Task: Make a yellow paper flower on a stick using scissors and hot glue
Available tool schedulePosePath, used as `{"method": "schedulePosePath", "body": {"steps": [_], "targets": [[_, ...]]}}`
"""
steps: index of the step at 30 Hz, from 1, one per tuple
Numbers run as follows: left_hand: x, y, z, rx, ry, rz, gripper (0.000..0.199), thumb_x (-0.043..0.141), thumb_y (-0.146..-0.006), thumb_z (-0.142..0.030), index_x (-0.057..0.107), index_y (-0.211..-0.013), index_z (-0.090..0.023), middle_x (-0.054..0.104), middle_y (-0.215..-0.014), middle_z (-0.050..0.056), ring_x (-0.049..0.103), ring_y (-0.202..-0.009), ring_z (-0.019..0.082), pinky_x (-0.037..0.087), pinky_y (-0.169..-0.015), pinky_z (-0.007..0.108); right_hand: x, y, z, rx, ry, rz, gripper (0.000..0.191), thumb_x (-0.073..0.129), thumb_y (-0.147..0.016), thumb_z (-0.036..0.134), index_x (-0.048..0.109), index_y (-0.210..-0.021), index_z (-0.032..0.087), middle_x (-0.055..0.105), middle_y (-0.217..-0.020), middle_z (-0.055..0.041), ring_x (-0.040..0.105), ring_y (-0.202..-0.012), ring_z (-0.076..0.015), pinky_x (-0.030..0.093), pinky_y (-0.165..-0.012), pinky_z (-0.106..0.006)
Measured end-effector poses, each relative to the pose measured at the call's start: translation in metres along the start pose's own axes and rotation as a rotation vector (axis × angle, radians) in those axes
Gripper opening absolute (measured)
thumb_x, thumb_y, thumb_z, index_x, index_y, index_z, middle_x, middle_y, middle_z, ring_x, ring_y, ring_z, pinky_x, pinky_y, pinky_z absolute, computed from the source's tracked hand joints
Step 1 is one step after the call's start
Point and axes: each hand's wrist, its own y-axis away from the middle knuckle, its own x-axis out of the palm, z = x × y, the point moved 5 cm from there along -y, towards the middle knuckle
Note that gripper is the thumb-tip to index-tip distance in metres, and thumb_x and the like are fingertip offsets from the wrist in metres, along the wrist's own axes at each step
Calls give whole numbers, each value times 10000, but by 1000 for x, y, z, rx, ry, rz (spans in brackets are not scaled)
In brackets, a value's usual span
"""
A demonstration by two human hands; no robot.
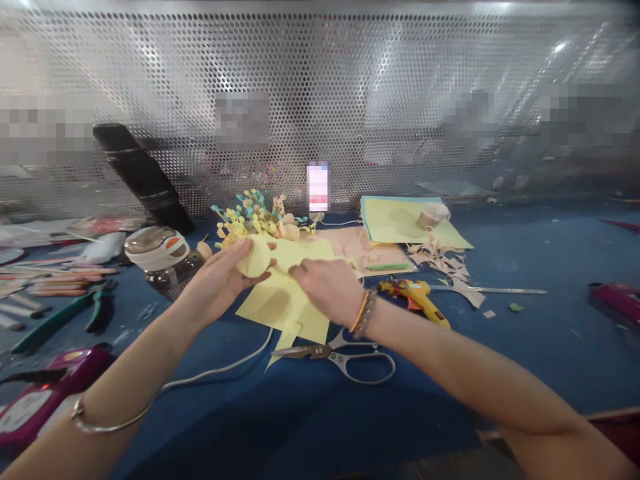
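Perforated metal wall panel (pixel 320 80) directly behind blue-topped work tbl. (pixel 540 353), spanning full view; bright lt. reflections across panel, strongest upper R.

Rounded yellow ball (pixel 255 259) against jagged yellow paper (pixel 283 300)
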Motion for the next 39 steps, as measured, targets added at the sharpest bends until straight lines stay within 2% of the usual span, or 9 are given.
{"method": "schedulePosePath", "body": {"steps": [7, 12, 16, 19, 25, 29, 32, 35, 39], "targets": [[-7, 21, -3, 112, -600, -47, 348, 610, -805, -391, 551, -529, -188, 432, -446, -58, 356, -454, 95, 272, -438, 202, 23, 13, 44, -153, -342, 28, 388, 513, -903, 445, 511, -1191, 184, 695, -970, -57, 662, -819, -199, 493, -589, -287], [-5, 16, 19, 94, -477, -122, 298, 677, -736, -426, 556, -610, -184, 404, -476, -78, 309, -410, 75, 219, -412, 209, 16, 19, -9, 276, -866, -167, 379, 588, -846, 421, 483, -1106, 166, 611, -1040, -73, 658, -767, -145, 539, -654, -279], [31, 11, 29, 89, -626, 74, 261, 665, -744, -424, 580, -698, -182, 541, -503, -30, 497, -467, 127, 372, -466, 232, 21, 19, -43, 403, -1108, -62, 350, 635, -798, 252, 459, -1093, 181, 616, -858, -21, 659, -624, -132, 549, -504, -238], [55, 12, 31, 146, -663, 129, 375, 576, -796, -451, 557, -1066, -192, 661, -991, 94, 655, -777, 217, 508, -623, 309, 19, 24, -82, 483, -1064, -114, 264, 577, -816, 167, 467, -1055, 190, 591, -795, 8, 637, -568, -104, 542, -475, -210], [90, 17, 57, 371, -1238, 254, 790, 613, -727, -428, 281, -1425, -267, 348, -1471, 133, 401, -1273, 381, 356, -994, 529, 35, 40, -162, 705, -876, -147, 180, 512, -836, 118, 449, -1002, 145, 577, -707, -7, 626, -534, -109, 526, -445, -208], [89, 12, 64, 366, -1294, 287, 689, 442, -791, -184, 255, -1454, -204, 447, -1413, 148, 488, -1215, 327, 401, -950, 434, 41, 46, -173, 694, -700, -129, 246, 570, -803, 142, 486, -1033, 126, 629, -838, -73, 632, -595, -130, 527, -514, -251], [72, 9, 50, 294, -1249, 215, 590, 373, -847, -181, 329, -1436, -197, 704, -1026, 126, 655, -894, 307, 466, -740, 367, 32, 50, -162, 619, -555, -134, 287, 582, -808, 178, 517, -1083, 128, 635, -966, -103, 633, -715, -153, 514, -627, -279], [48, 13, 22, 322, -1096, 26, 512, 500, -830, -229, 496, -1341, -253, 719, -717, 40, 658, -663, 268, 443, -613, 294, 25, 53, -143, 504, -459, -66, 190, 564, -830, 184, 589, -1017, 159, 673, -896, -56, 633, -754, -156, 487, -693, -270], [20, 31, -15, 511, -1074, -257, 482, 590, -795, -194, 581, -1259, -322, 743, -969, 9, 670, -758, 254, 469, -706, 301, 28, 54, -129, 415, -319, 43, 163, 549, -845, 161, 645, -976, 180, 687, -971, -63, 638, -833, -185, 465, -756, -295]]}}
